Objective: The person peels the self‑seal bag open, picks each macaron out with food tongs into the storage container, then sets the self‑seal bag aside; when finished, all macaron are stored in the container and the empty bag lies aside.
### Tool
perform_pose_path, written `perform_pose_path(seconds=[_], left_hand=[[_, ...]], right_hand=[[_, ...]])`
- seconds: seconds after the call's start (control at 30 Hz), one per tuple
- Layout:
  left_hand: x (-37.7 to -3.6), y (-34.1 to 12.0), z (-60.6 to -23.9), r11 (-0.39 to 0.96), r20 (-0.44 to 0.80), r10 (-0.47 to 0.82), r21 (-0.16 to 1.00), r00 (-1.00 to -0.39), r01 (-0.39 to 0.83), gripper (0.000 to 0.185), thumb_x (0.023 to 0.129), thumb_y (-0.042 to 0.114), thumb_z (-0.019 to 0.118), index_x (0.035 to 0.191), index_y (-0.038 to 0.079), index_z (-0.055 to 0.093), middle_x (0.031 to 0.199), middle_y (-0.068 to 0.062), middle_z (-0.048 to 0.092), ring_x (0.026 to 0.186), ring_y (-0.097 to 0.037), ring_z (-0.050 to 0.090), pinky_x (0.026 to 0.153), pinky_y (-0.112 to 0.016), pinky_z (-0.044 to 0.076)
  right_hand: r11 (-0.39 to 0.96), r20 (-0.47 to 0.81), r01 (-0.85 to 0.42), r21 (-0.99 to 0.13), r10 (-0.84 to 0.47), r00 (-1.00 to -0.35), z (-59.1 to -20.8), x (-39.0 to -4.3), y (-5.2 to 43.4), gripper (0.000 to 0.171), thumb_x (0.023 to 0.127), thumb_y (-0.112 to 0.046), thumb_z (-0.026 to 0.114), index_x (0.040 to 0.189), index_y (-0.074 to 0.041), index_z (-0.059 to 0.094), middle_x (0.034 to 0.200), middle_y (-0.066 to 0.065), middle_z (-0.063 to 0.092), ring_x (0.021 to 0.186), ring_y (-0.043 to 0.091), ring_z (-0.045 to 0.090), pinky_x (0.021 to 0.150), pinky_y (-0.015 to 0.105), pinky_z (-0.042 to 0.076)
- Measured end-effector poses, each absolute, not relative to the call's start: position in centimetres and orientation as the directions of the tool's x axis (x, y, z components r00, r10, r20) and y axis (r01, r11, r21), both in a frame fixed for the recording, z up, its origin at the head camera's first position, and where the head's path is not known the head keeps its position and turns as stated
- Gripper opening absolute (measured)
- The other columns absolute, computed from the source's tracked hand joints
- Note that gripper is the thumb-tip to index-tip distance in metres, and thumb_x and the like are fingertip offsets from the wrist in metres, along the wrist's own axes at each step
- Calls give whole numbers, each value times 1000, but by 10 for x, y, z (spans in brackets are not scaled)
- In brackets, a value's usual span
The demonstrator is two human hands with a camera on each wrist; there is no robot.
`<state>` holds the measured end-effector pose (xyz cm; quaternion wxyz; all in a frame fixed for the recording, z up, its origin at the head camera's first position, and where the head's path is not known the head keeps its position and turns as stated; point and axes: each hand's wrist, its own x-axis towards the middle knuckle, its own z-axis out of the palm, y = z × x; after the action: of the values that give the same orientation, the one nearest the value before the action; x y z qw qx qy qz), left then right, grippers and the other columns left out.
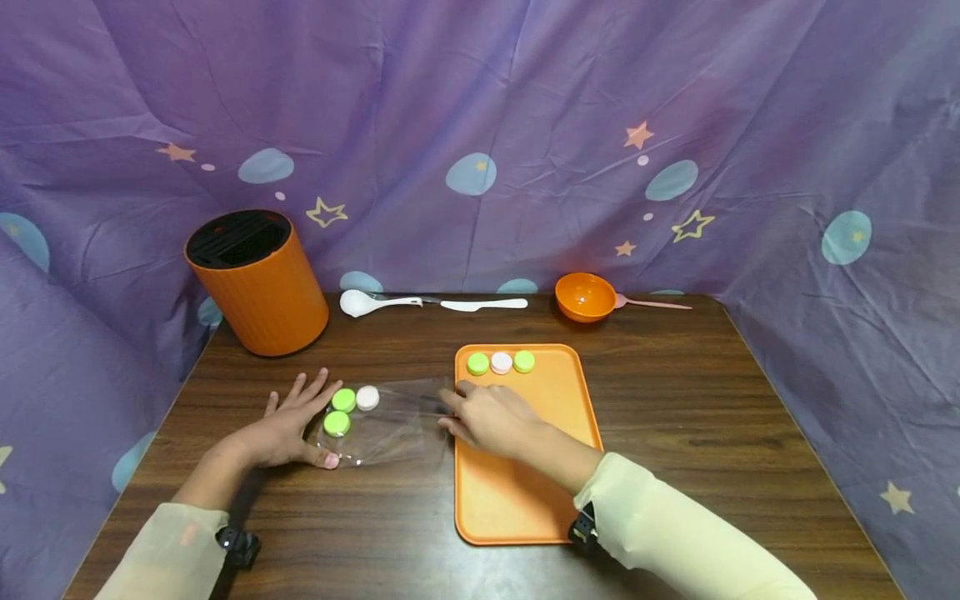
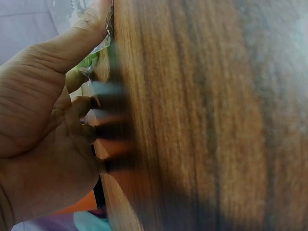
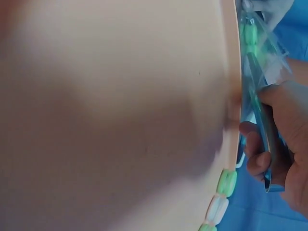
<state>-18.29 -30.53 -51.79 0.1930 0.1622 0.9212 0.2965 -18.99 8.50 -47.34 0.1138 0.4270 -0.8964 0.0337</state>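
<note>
The right hand's fingers (image 3: 257, 163) curl round a slim shiny strip (image 3: 261, 115); whether it is a tool or folded film, I cannot tell. That right hand (image 1: 491, 419) lies over the tray's left edge, at the open end of a clear bag (image 1: 393, 437). The left hand (image 1: 288, 425) spreads its fingers straight, thumb pressing the bag's near corner and forefinger beside the contents. Inside, two green macarons (image 1: 337, 423) and a white macaron (image 1: 367, 397) sit at the closed end. The bag lies on the dark wooden bench (image 1: 690, 467). On the orange tray (image 1: 517, 508), a pale macaron (image 1: 502, 362) stands between two more green ones (image 1: 524, 361) along the far rim.
</note>
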Motion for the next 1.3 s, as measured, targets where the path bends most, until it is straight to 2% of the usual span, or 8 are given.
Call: perform_pose_path(seconds=[0.47,0.83,1.0,1.2,1.3], left_hand=[[-182,-305,-517,774,-260,413,605,-873,185,140,69,74,92,179,25,20,186,-21,-8,167,-57,-20,120,-87,-21],[-184,-306,-521,774,-264,409,608,-873,179,139,69,74,93,179,26,21,187,-20,-7,168,-56,-21,121,-86,-21],[-182,-305,-517,775,-269,413,606,-870,180,140,70,74,92,179,26,19,187,-20,-8,167,-56,-21,120,-86,-22],[-181,-303,-513,774,-265,413,607,-871,182,141,69,73,92,179,25,19,186,-21,-8,167,-57,-21,120,-86,-21],[-180,-302,-513,772,-268,411,610,-871,177,141,69,73,93,179,24,19,186,-22,-8,167,-57,-21,120,-86,-21]], right_hand=[[618,271,-785,48,-764,-586,-477,-190,84,26,109,-37,70,120,-13,72,92,2,67,59,17,63,48,35,53],[606,292,-793,66,-771,-565,-472,-188,98,32,110,-38,69,130,-14,74,93,0,67,57,16,64,50,34,55],[593,300,-802,70,-779,-550,-471,-187,107,36,109,-37,71,136,-13,75,92,0,66,55,13,59,48,32,52],[577,315,-813,74,-787,-530,-470,-184,117,25,109,-36,71,124,-15,75,86,-1,62,53,12,54,47,31,50],[579,310,-813,63,-786,-536,-468,-183,122,24,109,-36,70,123,-17,75,87,-2,62,53,11,54,48,30,50]])
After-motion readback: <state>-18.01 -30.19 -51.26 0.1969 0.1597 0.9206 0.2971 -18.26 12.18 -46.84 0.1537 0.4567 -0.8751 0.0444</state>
